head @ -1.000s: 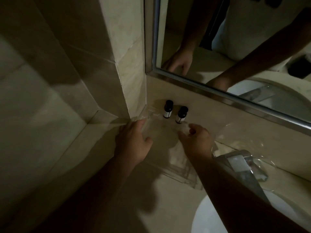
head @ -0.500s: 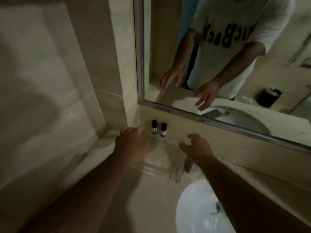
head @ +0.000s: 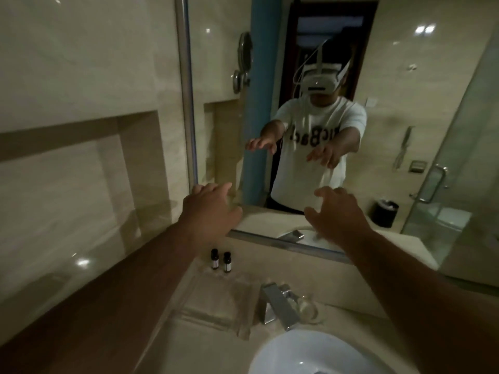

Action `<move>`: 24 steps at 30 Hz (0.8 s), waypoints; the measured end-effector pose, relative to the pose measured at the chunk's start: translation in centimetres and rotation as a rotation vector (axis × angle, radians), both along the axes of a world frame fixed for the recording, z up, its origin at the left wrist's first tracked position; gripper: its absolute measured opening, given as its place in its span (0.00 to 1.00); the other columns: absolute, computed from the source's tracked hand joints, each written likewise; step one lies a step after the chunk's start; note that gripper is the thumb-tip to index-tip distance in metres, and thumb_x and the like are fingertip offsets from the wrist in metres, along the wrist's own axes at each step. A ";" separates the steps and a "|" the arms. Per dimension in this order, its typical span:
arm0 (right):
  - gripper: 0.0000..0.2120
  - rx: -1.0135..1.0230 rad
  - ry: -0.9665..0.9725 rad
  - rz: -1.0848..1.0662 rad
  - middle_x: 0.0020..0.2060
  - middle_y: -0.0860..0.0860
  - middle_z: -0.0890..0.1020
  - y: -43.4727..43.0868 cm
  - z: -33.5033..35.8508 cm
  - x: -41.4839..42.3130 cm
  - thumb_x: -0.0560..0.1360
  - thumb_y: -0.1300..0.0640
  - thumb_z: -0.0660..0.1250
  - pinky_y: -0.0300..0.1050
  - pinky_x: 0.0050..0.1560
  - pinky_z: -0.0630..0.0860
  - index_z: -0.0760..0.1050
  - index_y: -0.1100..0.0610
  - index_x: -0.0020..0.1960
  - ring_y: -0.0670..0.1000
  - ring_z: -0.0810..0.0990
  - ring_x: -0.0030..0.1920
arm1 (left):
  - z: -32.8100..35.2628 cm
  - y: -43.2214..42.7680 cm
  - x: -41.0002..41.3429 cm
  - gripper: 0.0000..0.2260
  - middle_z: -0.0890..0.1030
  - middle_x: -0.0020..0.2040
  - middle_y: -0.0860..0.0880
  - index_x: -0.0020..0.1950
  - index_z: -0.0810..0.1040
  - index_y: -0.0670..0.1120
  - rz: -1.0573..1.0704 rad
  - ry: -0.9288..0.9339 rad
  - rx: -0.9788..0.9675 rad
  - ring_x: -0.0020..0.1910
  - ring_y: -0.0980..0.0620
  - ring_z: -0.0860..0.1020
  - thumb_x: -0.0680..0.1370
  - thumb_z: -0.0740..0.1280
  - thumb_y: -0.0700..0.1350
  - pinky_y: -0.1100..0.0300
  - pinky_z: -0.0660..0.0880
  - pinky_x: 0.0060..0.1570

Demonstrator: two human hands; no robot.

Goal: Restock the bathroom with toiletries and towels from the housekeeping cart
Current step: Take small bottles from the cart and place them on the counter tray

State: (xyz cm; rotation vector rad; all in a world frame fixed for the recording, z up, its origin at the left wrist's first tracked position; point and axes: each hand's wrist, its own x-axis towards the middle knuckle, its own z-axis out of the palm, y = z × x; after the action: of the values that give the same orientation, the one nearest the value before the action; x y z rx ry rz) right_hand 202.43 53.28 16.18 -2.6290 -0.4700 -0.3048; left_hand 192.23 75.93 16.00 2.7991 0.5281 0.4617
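A big mirror covers the wall behind the vanity. In it stands the reflection of a person in a white T-shirt with a white headset, both arms stretched forward. Under the mirror runs a beige stone counter, and a white sink basin is set into it at the lower edge of the view.

Both forearms reach forward from the bottom corners, well above the counter. The left hand is in the air in front of the mirror's left edge, palm down, the fingers a little bent and loose, holding nothing. The right hand is at about the same height and well apart from the left one. Its fingers are spread wide, the thumb points to the left, and it too is empty. Neither hand touches anything.

On the counter, left of the basin, lies a clear tray. A square chrome faucet stands just beside the tray's right edge, and a small glass is just to the right of the faucet.

The toiletries are two small dark bottles with pale labels – the left bottle and the right bottle. They stand upright, side by side and close together, at the back of the tray near the wall under the mirror, below and between the two hands.
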 end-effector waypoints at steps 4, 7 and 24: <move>0.25 0.063 -0.115 -0.054 0.67 0.57 0.73 -3.4 2.5 -0.4 0.78 0.43 0.63 0.55 0.64 0.70 0.70 0.53 0.72 0.59 0.70 0.66 | 2.8 -2.8 -0.1 0.30 0.62 0.79 0.51 0.81 0.56 0.55 -0.047 -0.079 -0.012 0.76 0.44 0.57 0.80 0.58 0.62 0.48 0.61 0.72; 0.25 0.142 -0.205 -0.137 0.66 0.59 0.74 -6.0 2.9 -0.9 0.79 0.43 0.61 0.54 0.63 0.70 0.71 0.55 0.71 0.60 0.72 0.65 | 4.2 -5.4 0.4 0.30 0.61 0.79 0.51 0.81 0.56 0.55 -0.109 -0.135 -0.033 0.77 0.45 0.56 0.81 0.58 0.62 0.48 0.59 0.74; 0.26 -0.208 -0.258 -0.535 0.68 0.55 0.71 -19.5 6.7 -6.9 0.80 0.37 0.53 0.53 0.62 0.69 0.68 0.51 0.71 0.57 0.70 0.66 | 4.4 -16.3 7.7 0.29 0.65 0.77 0.51 0.80 0.58 0.52 -0.599 -0.178 0.030 0.73 0.46 0.61 0.81 0.56 0.60 0.50 0.60 0.72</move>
State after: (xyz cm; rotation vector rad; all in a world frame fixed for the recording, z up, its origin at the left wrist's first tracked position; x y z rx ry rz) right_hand 195.54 33.77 22.83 -2.8962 0.1470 -0.8077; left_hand 199.96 59.60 20.38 2.7185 -0.3534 0.5694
